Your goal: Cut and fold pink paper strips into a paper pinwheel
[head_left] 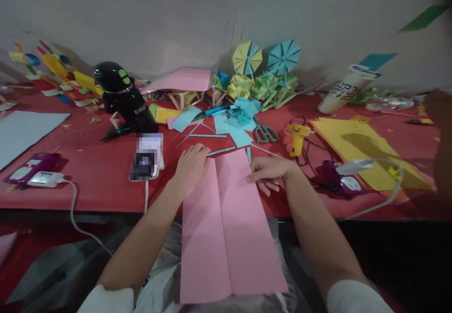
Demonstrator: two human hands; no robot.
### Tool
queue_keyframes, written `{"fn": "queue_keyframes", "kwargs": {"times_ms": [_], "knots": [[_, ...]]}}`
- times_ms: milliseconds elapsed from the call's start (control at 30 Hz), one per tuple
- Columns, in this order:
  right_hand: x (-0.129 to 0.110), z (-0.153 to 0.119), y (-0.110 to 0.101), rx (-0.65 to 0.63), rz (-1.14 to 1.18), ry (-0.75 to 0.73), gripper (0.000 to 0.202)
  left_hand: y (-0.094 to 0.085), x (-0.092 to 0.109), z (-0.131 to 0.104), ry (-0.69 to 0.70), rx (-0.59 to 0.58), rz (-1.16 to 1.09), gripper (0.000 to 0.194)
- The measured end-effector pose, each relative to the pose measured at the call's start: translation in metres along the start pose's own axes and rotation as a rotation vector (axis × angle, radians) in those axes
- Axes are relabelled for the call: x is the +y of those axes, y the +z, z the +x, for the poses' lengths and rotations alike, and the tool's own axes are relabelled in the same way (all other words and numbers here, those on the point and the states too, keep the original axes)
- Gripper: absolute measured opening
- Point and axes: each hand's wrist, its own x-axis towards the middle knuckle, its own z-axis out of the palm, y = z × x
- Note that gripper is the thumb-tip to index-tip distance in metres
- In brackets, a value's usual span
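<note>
A long sheet of pink paper (247,242) with a lengthwise crease runs from the red tabletop down over its front edge. At its upper left, my left hand (193,164) lies on the edge with the fingers stretched forward; its thumb is mostly hidden. On the opposite side, my right hand (271,172) touches the right edge with its thumb, its other fingers loosely bent and apart beside the paper. Just beyond the sheet lies a thin blue paper stick (221,152). Blue paper pieces (241,136) and grey-handled scissors (266,133) are farther back.
A phone (146,157) and black bottle (129,101) stand left. On the right are a yellow glue gun (296,136), yellow sheets (370,148), a purple power strip (344,181) with cables and a cup (344,92). Folded paper ornaments (263,80) line the wall.
</note>
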Motion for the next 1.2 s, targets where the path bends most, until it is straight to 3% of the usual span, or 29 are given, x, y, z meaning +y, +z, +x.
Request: {"fn": "queue_keyframes", "kwargs": {"times_ms": [133,267,433,633,800,1067,1200], "knots": [[-0.001,0.001,-0.001,0.03,-0.011,-0.001,0.059,0.0,-0.002,0.029,-0.018,-0.092,0.003,0.016],[-0.001,-0.001,-0.002,0.039,-0.008,-0.016,0.057,0.0,-0.001,0.042,-0.027,-0.133,-0.011,0.011],[0.001,-0.002,-0.002,0.046,0.003,-0.044,0.055,0.0,-0.003,0.047,-0.048,-0.11,0.012,0.016],[0.002,0.0,-0.003,0.051,0.006,-0.07,0.053,-0.003,-0.021,0.062,-0.128,-0.053,-0.072,0.023],[0.003,0.0,-0.004,0.053,0.009,-0.085,0.053,-0.004,-0.031,0.073,-0.084,-0.021,-0.083,0.025],[0.004,0.0,-0.005,0.075,0.016,-0.112,0.051,0.011,-0.037,0.079,-0.064,0.036,-0.134,0.024],[0.006,0.004,-0.006,0.148,0.028,-0.101,0.052,0.014,-0.037,0.083,-0.059,0.07,-0.149,0.025]]}}
